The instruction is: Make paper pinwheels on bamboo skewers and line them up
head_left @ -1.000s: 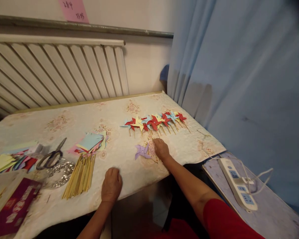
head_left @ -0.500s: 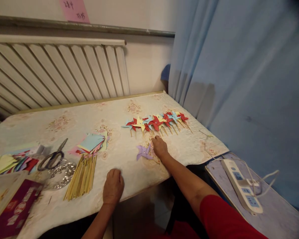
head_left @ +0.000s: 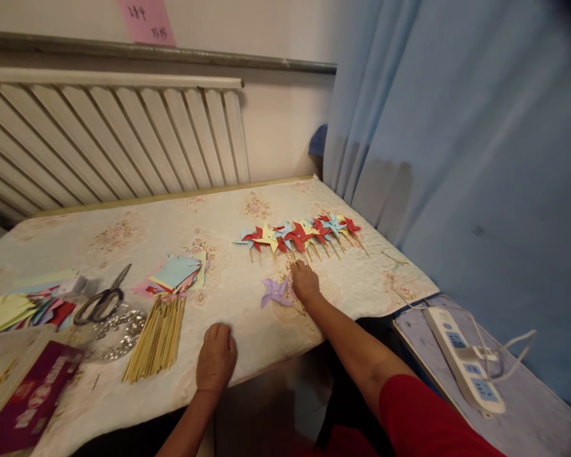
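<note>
My left hand rests on the front edge of the table with its fingers curled in, and nothing shows in it. My right hand is farther out, its fingers bent and closed at the lower stick ends of a row of paper pinwheels in red, yellow and light blue. Whether a stick is between those fingers is hidden. Just left of this hand lies a purple pinwheel, its stick running toward my wrist. A bundle of thin wooden sticks lies left of my left hand.
Cut paper squares are stacked above the sticks. Farther left are scissors, a clear bag of small shiny pieces, coloured paper scraps and a purple box. A power strip sits at right, below a blue curtain.
Both hands keep their places on the table and the pinwheels stay put. Only the camera view has shifted slightly.
</note>
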A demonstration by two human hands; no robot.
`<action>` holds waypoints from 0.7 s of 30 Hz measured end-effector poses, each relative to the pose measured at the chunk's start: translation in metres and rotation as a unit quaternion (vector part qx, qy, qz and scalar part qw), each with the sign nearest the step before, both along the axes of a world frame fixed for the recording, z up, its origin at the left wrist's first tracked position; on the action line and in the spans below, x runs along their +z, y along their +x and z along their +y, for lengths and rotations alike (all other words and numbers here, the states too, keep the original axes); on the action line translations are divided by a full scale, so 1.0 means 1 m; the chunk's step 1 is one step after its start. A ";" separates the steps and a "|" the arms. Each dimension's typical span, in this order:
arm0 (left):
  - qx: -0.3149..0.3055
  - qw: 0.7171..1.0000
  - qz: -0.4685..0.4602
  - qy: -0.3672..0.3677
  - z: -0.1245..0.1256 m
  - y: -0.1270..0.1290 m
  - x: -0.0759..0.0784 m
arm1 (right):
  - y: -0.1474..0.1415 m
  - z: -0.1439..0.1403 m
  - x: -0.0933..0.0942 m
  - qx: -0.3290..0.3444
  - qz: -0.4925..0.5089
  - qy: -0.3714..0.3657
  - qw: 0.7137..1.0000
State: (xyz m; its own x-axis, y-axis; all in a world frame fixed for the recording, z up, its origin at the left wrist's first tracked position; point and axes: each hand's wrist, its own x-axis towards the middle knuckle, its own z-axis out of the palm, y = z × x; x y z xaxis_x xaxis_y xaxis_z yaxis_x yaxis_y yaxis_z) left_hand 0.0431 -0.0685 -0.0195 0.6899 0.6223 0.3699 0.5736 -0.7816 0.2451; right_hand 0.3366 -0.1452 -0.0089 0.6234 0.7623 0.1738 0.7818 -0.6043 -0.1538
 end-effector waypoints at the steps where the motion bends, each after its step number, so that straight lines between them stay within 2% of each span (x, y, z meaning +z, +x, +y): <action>1: -0.001 1.000 0.001 0.002 0.000 0.000 0.000 | 0.000 0.000 0.000 -0.002 0.001 -0.001 1.000; 21: 0.002 1.000 0.013 0.005 0.000 -0.001 0.001 | -0.001 0.002 0.001 -0.030 0.003 0.015 0.999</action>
